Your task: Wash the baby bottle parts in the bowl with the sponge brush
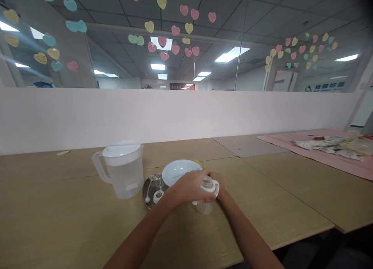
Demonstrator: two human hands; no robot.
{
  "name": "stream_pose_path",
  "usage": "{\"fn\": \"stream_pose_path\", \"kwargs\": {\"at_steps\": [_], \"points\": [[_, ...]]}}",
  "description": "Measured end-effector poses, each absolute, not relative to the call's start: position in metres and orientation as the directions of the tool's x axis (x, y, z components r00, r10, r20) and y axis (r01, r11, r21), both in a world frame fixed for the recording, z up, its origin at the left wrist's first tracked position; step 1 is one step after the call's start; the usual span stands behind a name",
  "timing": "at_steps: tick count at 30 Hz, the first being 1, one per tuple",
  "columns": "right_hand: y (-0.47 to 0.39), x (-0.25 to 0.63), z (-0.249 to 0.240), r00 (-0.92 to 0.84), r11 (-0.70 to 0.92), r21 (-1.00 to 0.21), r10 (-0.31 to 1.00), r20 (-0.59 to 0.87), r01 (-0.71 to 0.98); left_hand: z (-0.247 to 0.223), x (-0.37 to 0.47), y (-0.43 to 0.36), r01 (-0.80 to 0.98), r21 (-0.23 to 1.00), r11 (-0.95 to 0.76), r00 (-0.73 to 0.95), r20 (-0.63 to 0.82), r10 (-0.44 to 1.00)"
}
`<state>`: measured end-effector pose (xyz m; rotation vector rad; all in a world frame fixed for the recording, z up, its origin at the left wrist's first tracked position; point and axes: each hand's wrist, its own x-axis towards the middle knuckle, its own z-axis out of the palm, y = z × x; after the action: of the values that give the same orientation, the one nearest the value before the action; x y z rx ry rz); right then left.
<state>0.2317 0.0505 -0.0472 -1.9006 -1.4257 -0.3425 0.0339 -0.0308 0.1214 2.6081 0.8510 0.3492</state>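
Observation:
A clear baby bottle (204, 207) with a white handled ring (208, 186) around its neck stands near the middle of the table, its threaded mouth uncovered. My left hand (189, 186) is wrapped round the ring and bottle top from the left. On the far right side of the bottle, my right hand (220, 182) is closed at the ring's handle, its fingers partly hidden. Just behind my hands sits a white bowl (175, 171) with a thin utensil in it. A round metal tray (145, 201) at the left bears a nipple, a tube with a weight and a white collar.
A lidded clear pitcher (126, 176) with water stands left of the tray. At the far right, a pink cloth (317, 150) carries wrappers and packets. A white wall (180, 113) runs behind the table (72, 222).

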Motion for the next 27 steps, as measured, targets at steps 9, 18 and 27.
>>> {"fn": "stream_pose_path", "kwargs": {"at_steps": [9,18,27], "points": [[0.034,0.218,-0.019,0.326,-0.276,-0.256,0.928,0.179,0.926,0.099,0.037,-0.018,0.516,0.312,-0.798,0.839,0.004,0.544],[0.039,0.214,-0.026,0.411,-0.334,-0.279,0.862,0.296,0.9,0.067,0.014,-0.017,0.5,0.491,-0.714,0.767,0.133,0.628],[0.044,0.212,-0.03,0.379,-0.166,-0.438,0.802,0.461,0.884,0.036,-0.051,0.04,0.845,0.408,-0.345,0.146,0.443,0.884]]}}
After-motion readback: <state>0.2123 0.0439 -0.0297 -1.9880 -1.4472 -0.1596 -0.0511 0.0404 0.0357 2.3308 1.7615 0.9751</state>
